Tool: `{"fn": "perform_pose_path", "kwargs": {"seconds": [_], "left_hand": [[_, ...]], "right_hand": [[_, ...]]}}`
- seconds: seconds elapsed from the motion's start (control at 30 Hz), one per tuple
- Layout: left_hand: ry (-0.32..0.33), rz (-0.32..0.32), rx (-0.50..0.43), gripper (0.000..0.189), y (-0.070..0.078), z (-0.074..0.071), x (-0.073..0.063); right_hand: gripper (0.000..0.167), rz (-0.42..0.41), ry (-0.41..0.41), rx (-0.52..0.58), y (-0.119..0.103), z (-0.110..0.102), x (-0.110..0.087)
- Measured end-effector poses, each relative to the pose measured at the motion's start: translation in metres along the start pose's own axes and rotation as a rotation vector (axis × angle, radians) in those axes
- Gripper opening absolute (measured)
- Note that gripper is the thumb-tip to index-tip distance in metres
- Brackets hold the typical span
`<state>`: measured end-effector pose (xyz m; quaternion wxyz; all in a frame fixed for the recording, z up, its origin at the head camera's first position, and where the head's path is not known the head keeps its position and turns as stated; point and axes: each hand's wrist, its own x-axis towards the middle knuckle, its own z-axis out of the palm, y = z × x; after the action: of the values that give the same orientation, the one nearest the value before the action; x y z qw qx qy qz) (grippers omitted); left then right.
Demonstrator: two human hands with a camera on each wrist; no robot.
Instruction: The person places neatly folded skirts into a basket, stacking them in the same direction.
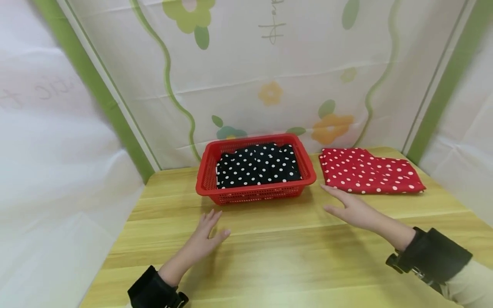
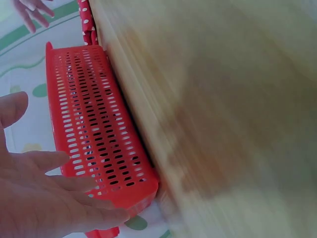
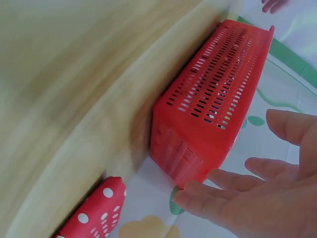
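A red perforated plastic basket (image 1: 258, 194) stands at the back of the wooden table. Inside it lies a folded black cloth with white dots (image 1: 258, 166). To the basket's right, a folded red cloth with white dots (image 1: 369, 171) lies flat on the tabletop. My left hand (image 1: 206, 237) hovers in front of the basket's left end, fingers spread and holding nothing. Nearer the red cloth, my right hand (image 1: 354, 209) is held over the table with its fingers extended, also holding nothing. Both wrist views show the basket's slotted side beyond the fingers, apart from them as far as I can tell.
Pale wood tabletop (image 1: 269, 265) extends in front of the basket. Behind it hangs a white curtain (image 1: 246, 85) printed with flowers and vines, and white fabric with green edging borders both sides. Each wrist wears a black strap (image 1: 433, 256).
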<state>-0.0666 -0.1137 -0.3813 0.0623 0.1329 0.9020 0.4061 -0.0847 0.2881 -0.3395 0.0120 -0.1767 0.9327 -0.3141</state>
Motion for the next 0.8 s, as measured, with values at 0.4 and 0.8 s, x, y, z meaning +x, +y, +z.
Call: {"fn": "perform_pose_path", "kwargs": {"seconds": [0.4, 0.8], "left_hand": [[0.009, -0.001, -0.005, 0.068, -0.006, 0.012, -0.008], [-0.009, -0.028, -0.026, 0.067, -0.006, 0.025, -0.012]], "right_hand": [[0.064, -0.002, -0.039, -0.018, 0.03, 0.007, 0.003], [0.068, 0.195, 0.004, -0.209, 0.09, -0.014, 0.031]]}}
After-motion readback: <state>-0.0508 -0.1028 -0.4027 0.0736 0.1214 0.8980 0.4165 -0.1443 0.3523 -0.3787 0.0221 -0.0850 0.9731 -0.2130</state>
